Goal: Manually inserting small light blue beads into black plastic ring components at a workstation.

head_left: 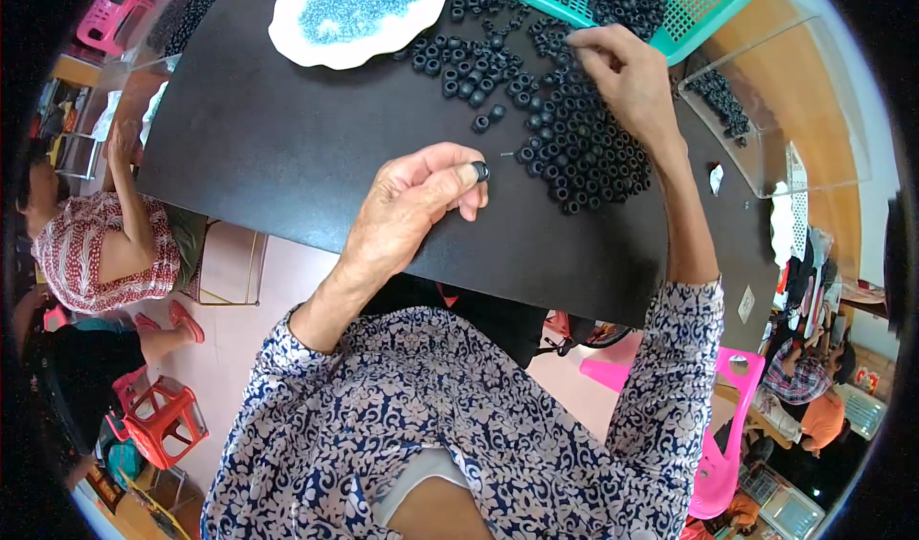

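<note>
Between thumb and fingers, my left hand (407,200) pinches a small black ring-shaped plastic part (481,171) above the table. My right hand (630,85) is at the upper edge of a heap of similar black parts (584,152), its fingers curled and thumb bent inward. Whatever its fingertips may hold is too small to make out. A scalloped white plate (287,28) at the far left of the heap carries many tiny clear-blue pieces (364,4). A short thin metal pin (507,154) lies between my left hand and the heap.
A green plastic basket (704,13) with more black parts stands at the far right. Beside it is a clear plastic bin (814,119) with some black parts. Another person (105,243) sits at the table's left. A red stool (163,425) and a pink chair (718,463) stand nearby.
</note>
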Demonstrator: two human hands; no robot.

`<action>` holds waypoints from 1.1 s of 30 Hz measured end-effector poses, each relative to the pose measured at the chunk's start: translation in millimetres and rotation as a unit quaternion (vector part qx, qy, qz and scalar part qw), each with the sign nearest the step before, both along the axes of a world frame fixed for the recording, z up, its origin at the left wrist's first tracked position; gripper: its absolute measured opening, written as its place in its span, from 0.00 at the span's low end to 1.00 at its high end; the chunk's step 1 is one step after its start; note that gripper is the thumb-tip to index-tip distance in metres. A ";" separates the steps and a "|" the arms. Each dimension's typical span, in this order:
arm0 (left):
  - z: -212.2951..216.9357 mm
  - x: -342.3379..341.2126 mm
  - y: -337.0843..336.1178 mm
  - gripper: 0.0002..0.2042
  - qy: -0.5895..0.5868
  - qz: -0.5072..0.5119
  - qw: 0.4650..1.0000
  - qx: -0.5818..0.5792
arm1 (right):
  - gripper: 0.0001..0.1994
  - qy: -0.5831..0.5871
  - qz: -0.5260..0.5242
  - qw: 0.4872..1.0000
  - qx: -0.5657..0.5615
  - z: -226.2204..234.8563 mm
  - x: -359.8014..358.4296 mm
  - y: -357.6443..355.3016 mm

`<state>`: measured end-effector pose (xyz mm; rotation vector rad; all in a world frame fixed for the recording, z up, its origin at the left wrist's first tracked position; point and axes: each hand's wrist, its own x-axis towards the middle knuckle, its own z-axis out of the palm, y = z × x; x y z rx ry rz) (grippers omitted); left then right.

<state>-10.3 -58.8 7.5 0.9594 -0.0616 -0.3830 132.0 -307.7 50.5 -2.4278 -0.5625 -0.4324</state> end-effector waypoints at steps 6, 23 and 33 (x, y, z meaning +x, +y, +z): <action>0.3 -2.9 5.7 0.09 0.007 -0.009 1.000 -0.013 | 0.09 -0.113 0.107 0.964 -0.214 -6.7 26.4 12.6; -7.1 -3.9 6.2 0.09 -0.016 -0.015 1.000 -0.013 | 0.08 -0.076 0.144 0.956 -0.245 -2.3 23.7 25.0; 0.7 2.6 7.0 0.09 -0.015 0.054 0.998 0.012 | 0.08 0.125 0.113 0.978 0.122 0.4 -71.1 60.7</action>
